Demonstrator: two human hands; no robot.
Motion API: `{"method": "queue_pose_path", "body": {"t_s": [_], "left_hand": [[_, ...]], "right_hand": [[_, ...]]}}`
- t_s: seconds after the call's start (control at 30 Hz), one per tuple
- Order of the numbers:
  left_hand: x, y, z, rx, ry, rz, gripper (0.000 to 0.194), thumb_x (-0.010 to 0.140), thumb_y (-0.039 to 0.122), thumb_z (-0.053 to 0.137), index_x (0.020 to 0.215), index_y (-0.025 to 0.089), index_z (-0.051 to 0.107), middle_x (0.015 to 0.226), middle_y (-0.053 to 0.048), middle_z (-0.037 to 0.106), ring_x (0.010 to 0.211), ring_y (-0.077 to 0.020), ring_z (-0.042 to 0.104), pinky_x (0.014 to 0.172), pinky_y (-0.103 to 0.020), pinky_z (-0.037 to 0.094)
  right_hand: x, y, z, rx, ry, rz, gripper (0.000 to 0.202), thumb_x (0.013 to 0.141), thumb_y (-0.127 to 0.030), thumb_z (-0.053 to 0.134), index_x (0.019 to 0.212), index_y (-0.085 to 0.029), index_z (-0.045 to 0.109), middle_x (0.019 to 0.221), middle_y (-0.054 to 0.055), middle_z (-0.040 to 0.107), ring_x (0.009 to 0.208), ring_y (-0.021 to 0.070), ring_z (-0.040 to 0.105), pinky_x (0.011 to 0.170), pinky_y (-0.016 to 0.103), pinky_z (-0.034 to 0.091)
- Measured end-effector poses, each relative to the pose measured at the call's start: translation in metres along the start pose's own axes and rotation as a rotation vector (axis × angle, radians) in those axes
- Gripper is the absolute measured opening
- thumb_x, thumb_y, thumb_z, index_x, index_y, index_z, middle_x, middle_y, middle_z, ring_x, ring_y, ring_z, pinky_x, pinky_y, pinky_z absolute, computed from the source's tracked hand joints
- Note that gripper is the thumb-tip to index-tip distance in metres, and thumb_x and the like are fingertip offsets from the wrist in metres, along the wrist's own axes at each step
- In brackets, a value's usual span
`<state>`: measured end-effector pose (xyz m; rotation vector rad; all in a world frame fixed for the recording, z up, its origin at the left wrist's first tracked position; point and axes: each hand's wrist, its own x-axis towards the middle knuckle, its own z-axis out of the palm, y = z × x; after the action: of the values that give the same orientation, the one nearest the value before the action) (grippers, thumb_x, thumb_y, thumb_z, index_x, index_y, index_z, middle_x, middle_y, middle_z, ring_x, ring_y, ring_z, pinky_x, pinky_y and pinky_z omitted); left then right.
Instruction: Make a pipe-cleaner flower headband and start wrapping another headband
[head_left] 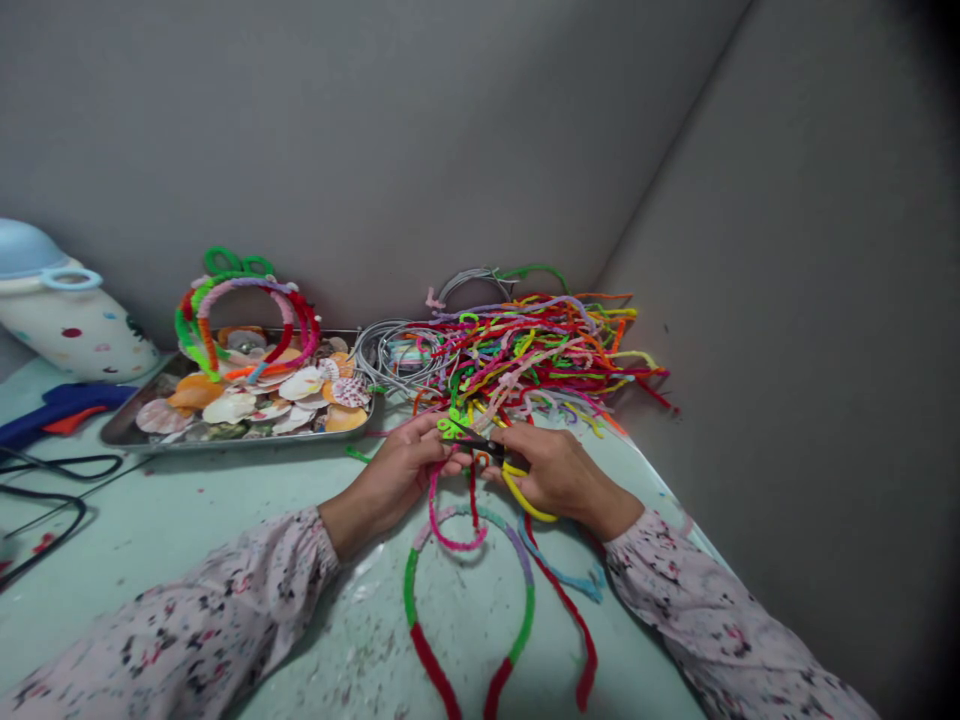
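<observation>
The left hand (409,460) is pinching a looped green piece (452,425) before the tangled pipe cleaners (525,350), and the right hand (559,470) is gripping yellow-handled scissors (525,495). Their blades are pointing leftward, so a slip could nick the left hand or miscut; no legible writing is showing.

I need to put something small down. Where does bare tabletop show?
The widest patch of bare tabletop lies between the shell tray, the black cables and the left sleeve. A smaller, speckled one sits inside the multicoloured band. It is crowded around the scissors and beyond, where fuzzy stems heap up.
</observation>
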<state>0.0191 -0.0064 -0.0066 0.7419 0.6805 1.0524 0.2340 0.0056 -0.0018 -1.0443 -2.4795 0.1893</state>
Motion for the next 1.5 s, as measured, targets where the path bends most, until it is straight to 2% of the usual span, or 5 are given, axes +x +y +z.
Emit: {"method": "queue_pose_path", "body": {"t_s": [0.43, 0.83, 1.17, 1.37, 1.5], "left_hand": [[0.0026, -0.0024, -0.0037, 0.023, -0.013, -0.001, 0.031, 0.076, -0.001, 0.056, 0.104, 0.011, 0.058, 0.087, -0.008, 0.068, 0.068, -0.0105, 0.068, 0.058, -0.014, 0.054], [0.0012, -0.0028, -0.0039, 0.061, -0.025, 0.018, 0.038, 0.072, -0.002, 0.059, 0.107, 0.013, 0.057, 0.085, -0.005, 0.066, 0.067, -0.0094, 0.067, 0.059, -0.014, 0.054], [0.0003, -0.0011, -0.0012, 0.075, -0.004, 0.013, 0.039, 0.072, -0.001, 0.059, 0.108, 0.013, 0.056, 0.093, -0.007, 0.067, 0.068, -0.01, 0.068, 0.06, -0.015, 0.055], [-0.0014, 0.0009, 0.0005, 0.064, 0.018, 0.0, 0.037, 0.07, -0.001, 0.061, 0.105, 0.012, 0.058, 0.085, -0.005, 0.067, 0.065, -0.0099, 0.067, 0.058, -0.014, 0.054], [-0.0022, 0.0008, -0.0002, 0.067, 0.012, -0.005, 0.039, 0.072, 0.0, 0.06, 0.108, 0.012, 0.056, 0.09, -0.007, 0.067, 0.068, -0.0107, 0.068, 0.058, -0.015, 0.055]], "right_hand": [[0.0001, -0.0005, -0.0008, -0.03, -0.002, -0.009, 0.039, 0.083, -0.039, 0.062, 0.119, -0.024, 0.058, 0.095, 0.005, 0.069, 0.078, 0.0166, 0.062, 0.067, 0.025, 0.041], [-0.0009, 0.0014, 0.0008, -0.088, -0.01, -0.001, 0.026, 0.087, -0.043, 0.055, 0.096, -0.021, 0.064, 0.086, 0.005, 0.071, 0.07, 0.0155, 0.061, 0.062, 0.025, 0.035], [-0.0012, 0.0014, -0.0026, -0.035, -0.071, -0.001, 0.026, 0.09, -0.042, 0.052, 0.095, -0.019, 0.063, 0.083, 0.005, 0.07, 0.069, 0.0151, 0.061, 0.061, 0.023, 0.035], [0.0003, 0.0022, -0.0064, 0.002, -0.032, -0.009, 0.026, 0.085, -0.04, 0.06, 0.103, -0.021, 0.062, 0.088, 0.004, 0.068, 0.073, 0.0142, 0.06, 0.063, 0.023, 0.036], [0.0004, 0.0038, -0.0086, -0.01, -0.013, -0.005, 0.024, 0.083, -0.04, 0.062, 0.094, -0.019, 0.062, 0.082, 0.003, 0.066, 0.07, 0.0142, 0.056, 0.059, 0.023, 0.034]]}}
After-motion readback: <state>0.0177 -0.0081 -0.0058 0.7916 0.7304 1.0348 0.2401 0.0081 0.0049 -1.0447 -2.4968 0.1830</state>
